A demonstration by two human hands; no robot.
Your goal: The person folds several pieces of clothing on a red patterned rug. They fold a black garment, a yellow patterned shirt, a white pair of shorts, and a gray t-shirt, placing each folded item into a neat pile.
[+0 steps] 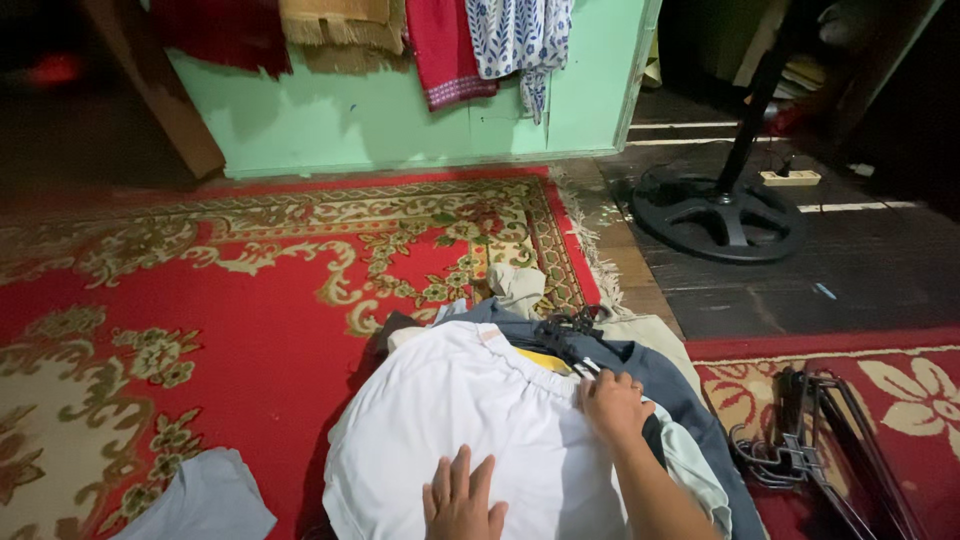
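A white garment (pixel 470 425) lies spread on top of a pile of clothes (pixel 650 365) on a red patterned carpet (pixel 200 310). My left hand (pixel 462 497) rests flat on the white garment near its lower edge, fingers apart. My right hand (pixel 612 403) is closed at the garment's right edge, pinching the cloth beside a black hanger (pixel 565 335) that pokes out of the pile. Grey-blue and beige clothes lie under the white one.
More black hangers (pixel 800 450) lie on the carpet at the right. A fan's round black base (pixel 718 212) stands on the dark wooden floor beyond. A pale blue cloth (pixel 205 500) lies at the lower left. Towels (pixel 440 45) hang over a green wall.
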